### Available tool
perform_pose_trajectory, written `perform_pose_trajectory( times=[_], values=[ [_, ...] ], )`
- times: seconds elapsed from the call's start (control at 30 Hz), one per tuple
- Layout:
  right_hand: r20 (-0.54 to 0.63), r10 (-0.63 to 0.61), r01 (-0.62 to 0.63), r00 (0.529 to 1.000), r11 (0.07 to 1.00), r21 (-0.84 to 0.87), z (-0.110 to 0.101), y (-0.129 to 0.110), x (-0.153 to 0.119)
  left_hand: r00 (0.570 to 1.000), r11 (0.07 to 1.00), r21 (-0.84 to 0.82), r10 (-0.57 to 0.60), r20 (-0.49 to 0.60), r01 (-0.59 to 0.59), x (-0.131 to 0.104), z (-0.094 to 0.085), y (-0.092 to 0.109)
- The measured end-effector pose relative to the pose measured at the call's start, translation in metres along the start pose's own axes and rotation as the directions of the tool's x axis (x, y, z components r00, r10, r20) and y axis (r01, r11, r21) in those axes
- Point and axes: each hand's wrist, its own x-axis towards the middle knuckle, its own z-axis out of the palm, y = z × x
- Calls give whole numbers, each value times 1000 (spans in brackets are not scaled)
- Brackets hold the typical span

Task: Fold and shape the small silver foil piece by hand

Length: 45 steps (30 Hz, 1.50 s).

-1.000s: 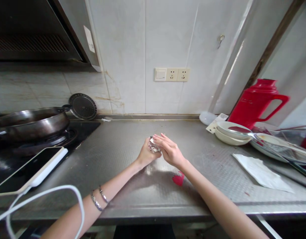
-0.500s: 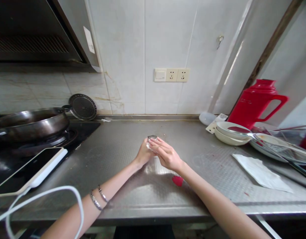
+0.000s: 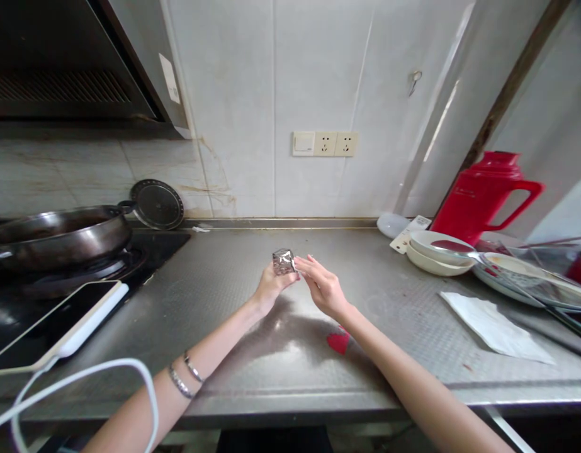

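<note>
My left hand (image 3: 270, 284) holds a small silvery foil packet (image 3: 283, 260) up above the steel counter (image 3: 252, 352). The fingertips of my right hand (image 3: 323, 286) touch the packet's right edge, with the fingers stretched out. Both hands meet over the middle of the counter. A small red scrap (image 3: 338, 340) lies on the counter just under my right forearm. Two bracelets sit on my left wrist.
A dark wok (image 3: 58, 233) sits on the stove at left, a round lid (image 3: 157, 203) leaning behind it. A tablet (image 3: 54, 324) with a white cable lies front left. At right stand a red thermos jug (image 3: 483, 195), stacked bowls (image 3: 434, 250), plates and a white paper napkin (image 3: 493, 327).
The foil packet has come up out of my cupped hands and now shows clearly above the left fingers. My right hand has slid off it to the right edge.
</note>
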Motion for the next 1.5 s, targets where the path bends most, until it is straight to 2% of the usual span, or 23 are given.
perform_pose_trajectory(
  times=[0.17,0.23,0.47,0.57,0.63,0.73,0.83,1.07,1.1,1.17,1.27,1.33,1.4,1.5],
  values=[
    [-134,77,-83,988,996,-43,-2,-5,5,998,998,49,-27,-55,30,3,-4,2],
    [-153,91,-100,984,994,-51,-3,-5,6,998,997,66,-28,-57,32,2,-1,1],
    [-67,-23,23,997,1000,1,-1,-9,-1,999,998,62,-35,41,32,0,2,3],
    [28,-98,99,995,995,-16,-1,-10,-3,999,994,101,-35,32,31,4,-2,2],
    [70,-103,105,992,994,-29,-1,-8,-3,997,994,111,-14,70,6,4,-3,0],
    [-8,-23,22,1000,999,-36,-2,-2,-1,995,989,147,1,98,-15,2,0,-2],
    [-94,49,-50,994,999,-6,-1,0,-2,998,984,177,-9,64,-3,-2,4,-2],
    [9,-69,68,998,997,38,2,-6,-5,992,991,129,13,129,-30,1,1,-4],
    [-8,-36,36,999,998,48,2,-6,-4,993,989,147,15,119,-32,1,1,-5],
    [-78,104,-98,991,992,79,3,-4,-3,997,980,200,2,75,-17,-1,2,-6],
    [-141,359,-338,923,929,150,4,-1,-2,999,961,274,-35,29,25,-5,5,-6],
    [-133,434,-410,891,895,175,5,0,-2,999,957,288,-50,20,42,-6,6,-7],
    [-124,402,-381,907,910,163,5,-1,-3,999,955,295,-47,9,42,-5,5,-10],
    [-59,188,-182,980,979,91,5,-2,-4,999,947,321,-2,45,-12,1,1,-18]
  ],
)
